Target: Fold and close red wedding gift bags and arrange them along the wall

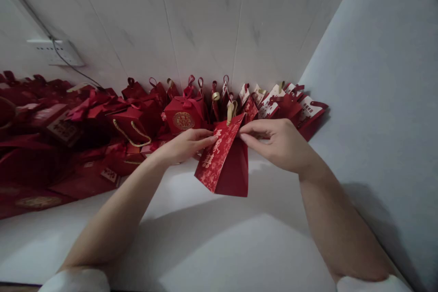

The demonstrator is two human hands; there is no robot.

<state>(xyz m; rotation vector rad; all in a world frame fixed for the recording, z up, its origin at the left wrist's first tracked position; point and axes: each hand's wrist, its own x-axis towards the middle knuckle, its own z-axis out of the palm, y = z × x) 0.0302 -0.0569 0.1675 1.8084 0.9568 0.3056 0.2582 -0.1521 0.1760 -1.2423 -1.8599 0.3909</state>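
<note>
Between my two hands is a red paper gift box (pixel 219 159) with pale lettering on its patterned face and a gold ribbon loop (pixel 232 112) at its top. It tapers upward and leans a little. My left hand (pixel 188 146) grips its left side, with fingers on the printed face and some tips hidden behind. At the upper right edge, my right hand (pixel 277 141) pinches the box between thumb and forefinger. Just behind stands a red box with a round gold emblem (pixel 184 120).
Many red gift boxes crowd the white surface (pixel 219 246) on the left, among them a bag with gold rope handles (pixel 133 132). Red and white ribbon-topped boxes (pixel 273 105) line the tiled wall (pixel 205 23). A power socket (pixel 56 51) with a cable is at left; a pale panel (pixel 383 77) rises at right.
</note>
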